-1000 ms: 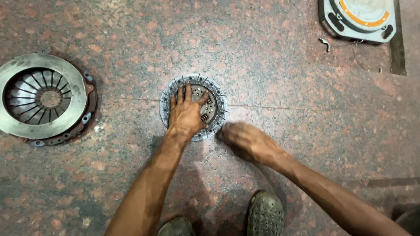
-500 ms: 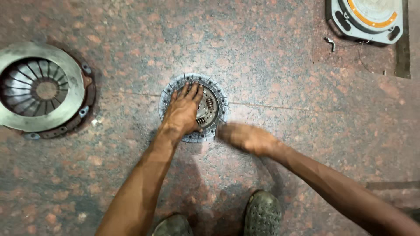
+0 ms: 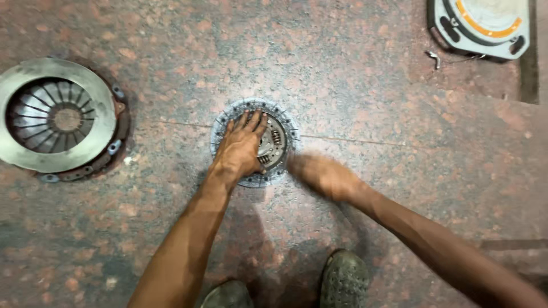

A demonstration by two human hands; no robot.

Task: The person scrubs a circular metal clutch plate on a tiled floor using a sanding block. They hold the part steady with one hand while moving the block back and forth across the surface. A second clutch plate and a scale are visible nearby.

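Left hand (image 3: 242,149) flat on clutch disc (image 3: 281,137); open floor (image 3: 354,80) around.

Dull grey metal clutch disc (image 3: 279,140) and pressure plate (image 3: 57,120) lie on glossy speckled reddish stone floor (image 3: 354,74).

This looks like a car repair workshop: a clutch disc (image 3: 277,142) and a clutch pressure plate (image 3: 60,120) lie on the speckled stone floor (image 3: 354,80), a grey machine (image 3: 479,25) at its upper right edge.

Around the one clutch disc (image 3: 278,142) were two hands, two shoes, one pressure plate (image 3: 57,120), one grey-and-orange device (image 3: 482,25).
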